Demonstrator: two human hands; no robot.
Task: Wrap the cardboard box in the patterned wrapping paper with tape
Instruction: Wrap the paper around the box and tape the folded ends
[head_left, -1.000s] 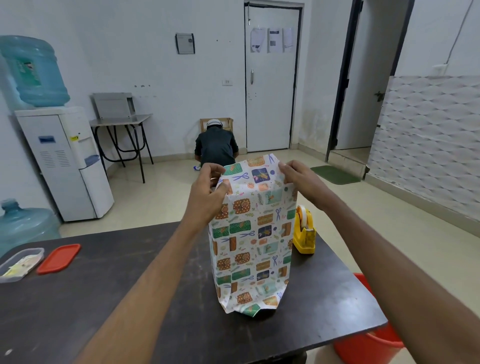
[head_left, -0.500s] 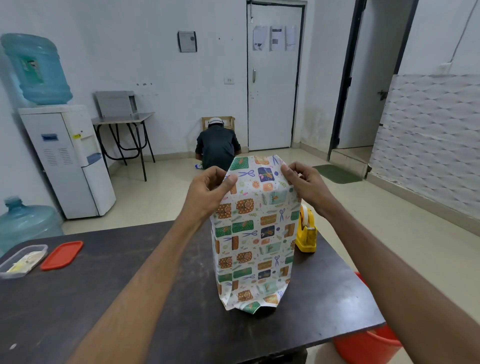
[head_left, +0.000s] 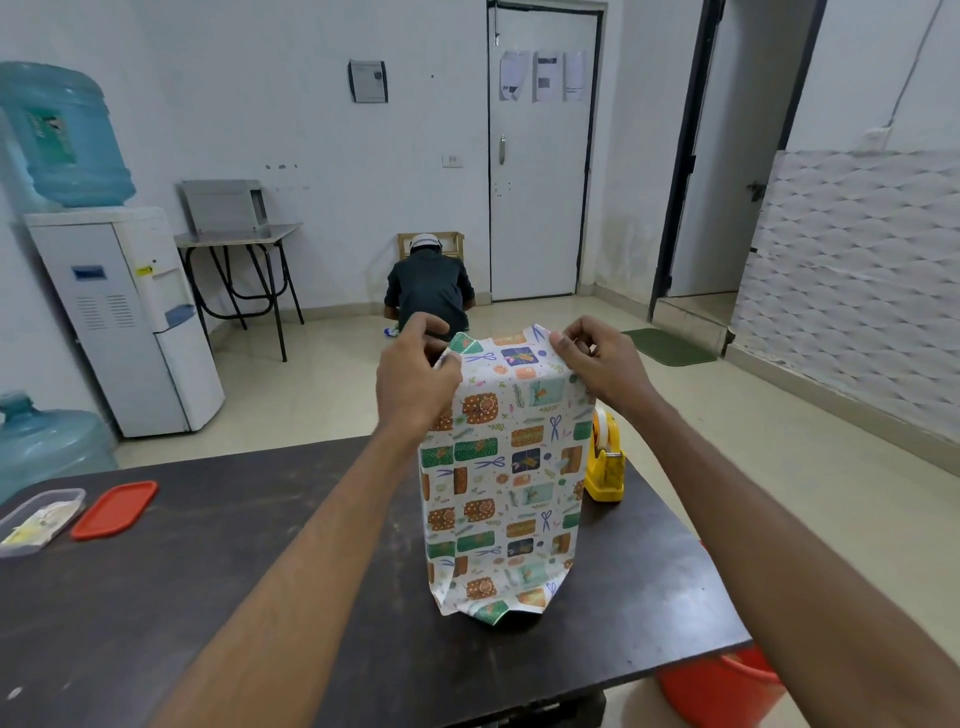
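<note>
The patterned wrapping paper (head_left: 501, 478) stands tall and upright at the centre of the frame, on the right half of the dark table (head_left: 208, 571). Its lower edge is crumpled against the tabletop. The cardboard box is covered all over and I cannot see it. The hands are apart, one at each top corner of the paper. The left hand (head_left: 413, 382) pinches the upper left corner with its fingers curled over the edge. The right hand (head_left: 602, 364) pinches the upper right corner in the same way. Between them the top of the paper is pulled flat.

Just to the right of the parcel, partly behind it, a yellow tape dispenser (head_left: 605, 467) sits on the table. At the left edge of the frame lie a red lid (head_left: 115, 508) and, beside it, a clear container (head_left: 36, 519). A red bucket (head_left: 727, 686) shows below the table's corner at lower right. Across the room, above the parcel, a person (head_left: 428, 291) crouches on the floor facing the wall. A water dispenser (head_left: 124, 322) stands at upper left.
</note>
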